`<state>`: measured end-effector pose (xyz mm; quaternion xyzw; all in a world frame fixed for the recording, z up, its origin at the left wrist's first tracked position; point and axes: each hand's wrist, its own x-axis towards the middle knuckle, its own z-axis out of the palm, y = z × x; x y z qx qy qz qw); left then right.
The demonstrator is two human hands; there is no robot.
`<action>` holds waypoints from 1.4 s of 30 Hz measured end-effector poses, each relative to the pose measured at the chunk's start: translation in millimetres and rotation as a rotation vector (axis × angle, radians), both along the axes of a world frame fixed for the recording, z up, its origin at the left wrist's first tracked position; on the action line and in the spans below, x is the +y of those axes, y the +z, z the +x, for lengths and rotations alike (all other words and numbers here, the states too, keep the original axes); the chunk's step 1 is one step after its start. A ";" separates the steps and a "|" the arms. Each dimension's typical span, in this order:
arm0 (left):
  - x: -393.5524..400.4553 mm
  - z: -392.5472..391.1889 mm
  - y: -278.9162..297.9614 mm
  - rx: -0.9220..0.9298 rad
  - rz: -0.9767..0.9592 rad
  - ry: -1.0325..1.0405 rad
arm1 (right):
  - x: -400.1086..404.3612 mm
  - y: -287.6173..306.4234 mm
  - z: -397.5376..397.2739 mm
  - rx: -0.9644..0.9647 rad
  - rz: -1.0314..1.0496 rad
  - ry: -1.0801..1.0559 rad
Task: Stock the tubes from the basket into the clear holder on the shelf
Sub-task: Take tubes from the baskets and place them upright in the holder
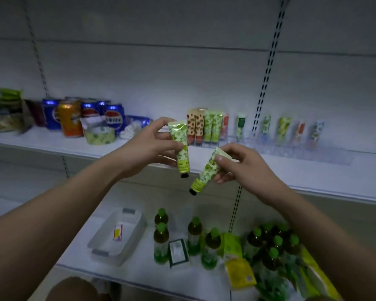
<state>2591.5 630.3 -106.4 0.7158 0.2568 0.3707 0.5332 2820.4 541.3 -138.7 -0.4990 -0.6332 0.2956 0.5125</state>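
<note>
Hands up in mid-frame, both forearms reaching in from the lower corners toward the shelf (52, 142). The left hand (148, 144), just left of centre, pinches a green-patterned tube (179, 146) between thumb and fingers, crimped end up, black cap pointing down, nearly upright with a slight lean. The right hand (245, 166), a touch lower and right of centre, grips a second green tube (206, 172) near its crimped end, thumb on top, fingers curled beneath; this one tilts, its black cap aimed down toward the lower left. The two tubes sit close together but apart, both held in the air in front of the shelf edge.

Behind them, right of centre, the clear holder (302, 152) stretches along the shelf. At its left end stand red-patterned and green tubes (204, 127) packed side by side; further right, single tubes stand spaced apart, too blurred to read.

Upper left of the shelf: a cluster of drink cans (83, 116), a roll of green-printed tape (99, 135) in front of them, and bagged goods (4, 109) at the far left edge.

Lower centre, on the shelf below, the white basket (104, 237) holds one small red, white and yellow item (118, 232). To its right, green-capped bottles (161, 235) stand in a loose group, with yellow-green packets (239, 272) at the lower right.
</note>
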 end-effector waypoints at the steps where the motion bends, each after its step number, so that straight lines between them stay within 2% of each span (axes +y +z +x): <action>1: 3.3 2.9 8.8 0.005 0.012 0.025 | 2.8 9.6 4.0 -0.019 0.017 -0.022; 4: 15.4 13.0 28.3 0.024 0.032 0.090 | 13.9 36.6 15.7 -0.105 0.045 -0.081; 11: 47.8 46.5 44.3 -0.011 0.048 0.226 | 53.6 76.5 40.9 -0.447 0.050 -0.235; 15: 70.0 68.1 49.4 -0.068 0.033 0.293 | 76.6 88.3 54.6 -0.545 0.071 -0.314; 23: 110.2 113.3 38.4 -0.088 0.219 0.538 | 114.4 88.7 79.6 -0.617 0.066 -0.388; 34: 140.3 153.3 8.4 0.019 0.485 0.729 | 138.5 75.6 95.1 -0.620 0.083 -0.389; 42: 152.5 164.5 -8.9 0.120 0.510 0.757 | 143.2 68.5 95.3 -0.636 0.094 -0.383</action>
